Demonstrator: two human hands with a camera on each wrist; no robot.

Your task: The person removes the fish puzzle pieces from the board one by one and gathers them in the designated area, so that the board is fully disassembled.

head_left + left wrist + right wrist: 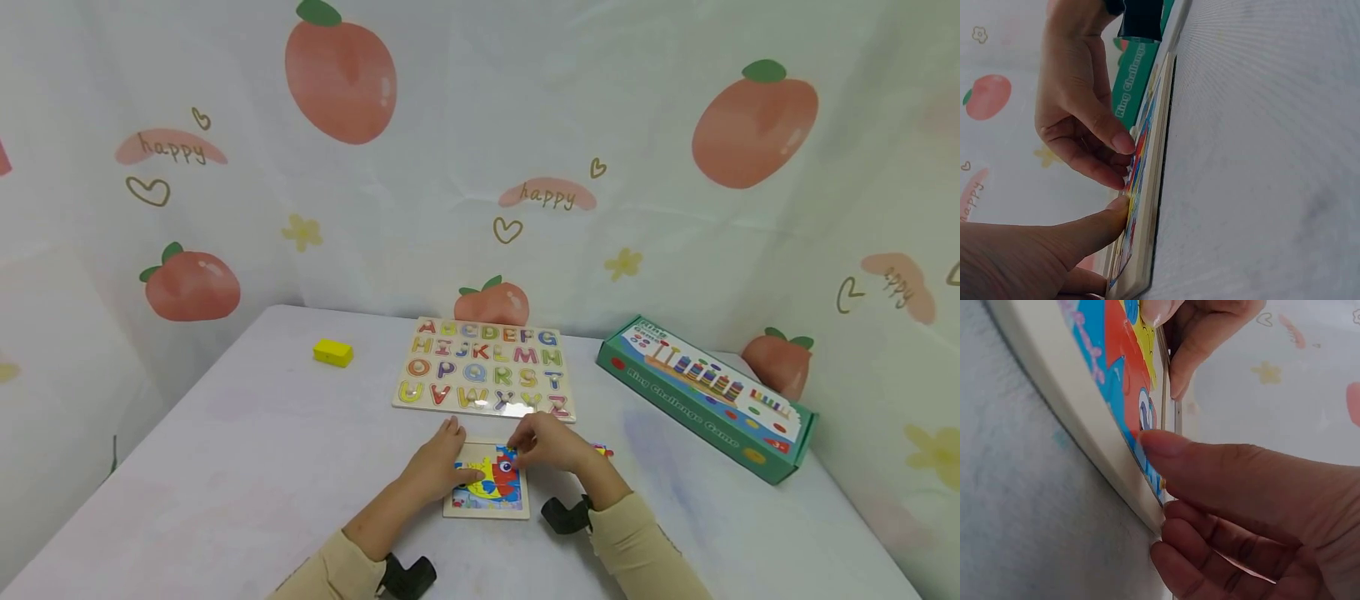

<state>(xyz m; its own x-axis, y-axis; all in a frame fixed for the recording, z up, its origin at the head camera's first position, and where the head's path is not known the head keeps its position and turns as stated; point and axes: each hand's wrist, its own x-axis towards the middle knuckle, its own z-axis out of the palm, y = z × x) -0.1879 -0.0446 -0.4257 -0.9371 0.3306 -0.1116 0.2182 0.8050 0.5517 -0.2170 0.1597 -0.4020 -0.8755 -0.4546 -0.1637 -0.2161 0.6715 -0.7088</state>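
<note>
In the head view a small wooden jigsaw puzzle board (486, 514) with a red, yellow and blue fish picture lies flat on the table. My left hand (433, 467) holds its left side, thumb lying across the yellow part and fingers along the outer edge. My right hand (551, 446) is at the upper right corner, fingers curled, thumb and fingertips pinching a blue puzzle piece (1153, 477) beside the fish's eye; the fingers partly hide it. Bare wood shows at the board's upper left. A loose colourful puzzle piece (602, 450) lies beyond my right wrist.
Behind the puzzle lies a wooden alphabet board (483, 364) with coloured letters. A green Ring Challenge Game box (708, 396) lies at the right. At the far left sits a yellow block (333, 352). A fruit-printed cloth (420, 217) hangs behind the white table (247, 467).
</note>
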